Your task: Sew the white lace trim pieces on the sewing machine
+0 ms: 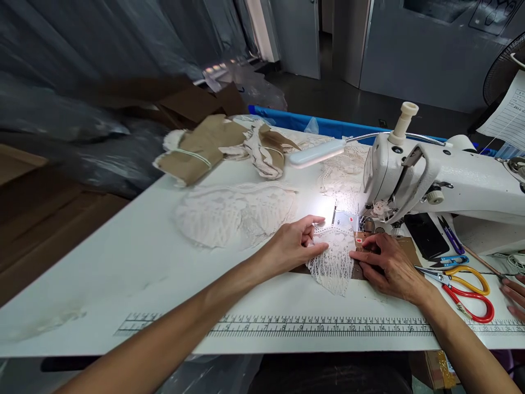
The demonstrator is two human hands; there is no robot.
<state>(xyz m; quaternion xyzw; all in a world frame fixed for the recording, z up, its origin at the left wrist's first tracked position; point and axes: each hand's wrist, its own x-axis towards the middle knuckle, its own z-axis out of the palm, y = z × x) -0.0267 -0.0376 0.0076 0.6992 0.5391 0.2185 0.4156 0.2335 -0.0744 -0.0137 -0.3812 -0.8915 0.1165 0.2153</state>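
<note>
A small piece of cream lace [333, 257] lies on the white sewing table [123, 262], in front of the needle of a white sewing machine [435, 178]. My left hand [296, 243] pinches the lace's left edge between thumb and fingers. Flat on a brown card piece [410, 249] at the lace's right edge lies my right hand [388, 265], its fingers pressing down beside a small label [359, 239]. The lace's upper end reaches the needle plate [343, 220].
A pile of lace pieces [233, 213] lies left of the machine, with brown paper bundles [200, 150] behind it. Red and yellow scissors [467, 290], blue snips [451, 261] and a black phone [426, 235] lie at the right. Another person's fingers [515, 293] rest at the right edge. A printed ruler [311, 326] runs along the front.
</note>
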